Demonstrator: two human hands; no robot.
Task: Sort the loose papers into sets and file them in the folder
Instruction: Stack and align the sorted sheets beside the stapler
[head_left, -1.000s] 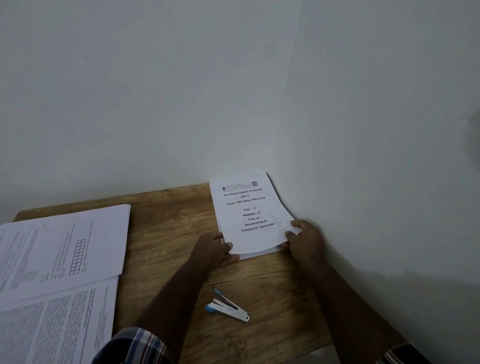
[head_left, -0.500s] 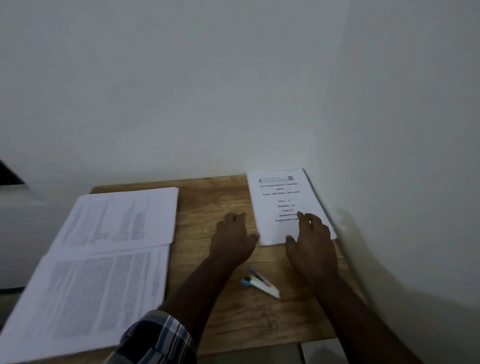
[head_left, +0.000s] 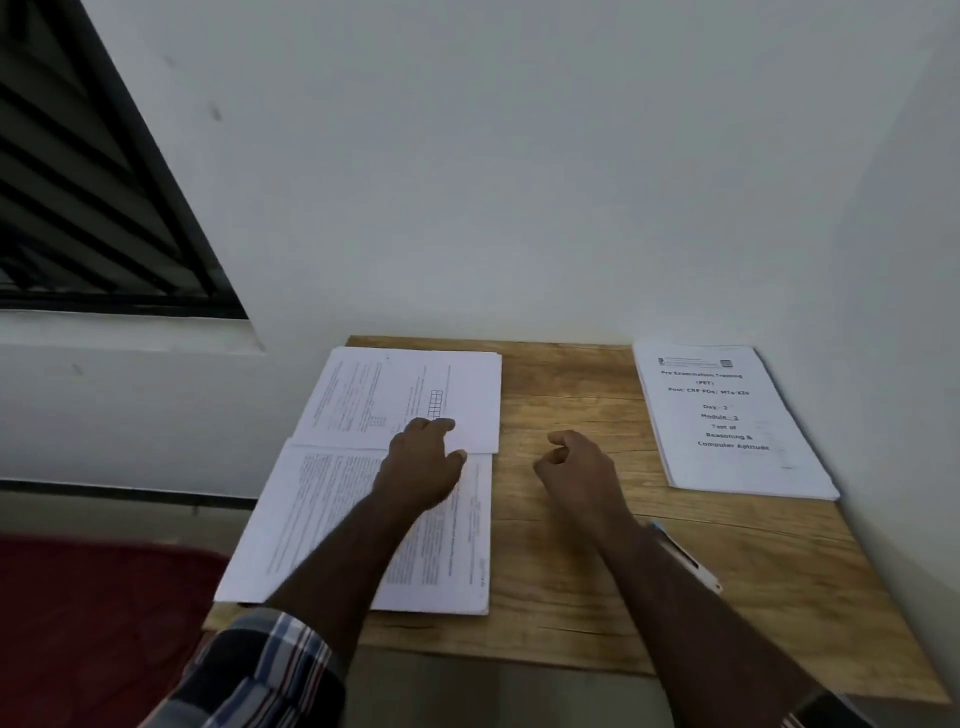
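Observation:
A stack of printed papers with a title page (head_left: 727, 415) lies at the table's far right corner against the wall. Two other paper sets lie on the left: one with a small grid (head_left: 395, 395) at the back, one of dense text (head_left: 332, 525) in front of it. My left hand (head_left: 421, 467) rests on these two sets where they meet, fingers reaching onto the back one. My right hand (head_left: 576, 467) hovers over bare wood between the piles, fingers loosely curled, holding nothing. No folder is in view.
The wooden table (head_left: 566, 587) stands in a corner of white walls. A white and blue stapler (head_left: 691, 561) lies partly hidden under my right forearm. A dark louvred window (head_left: 88, 208) is at upper left, a red surface (head_left: 93, 623) at lower left.
Both hands let go of the titled stack and moved left; my left hand now lies on the left paper sets. The camera view swung left.

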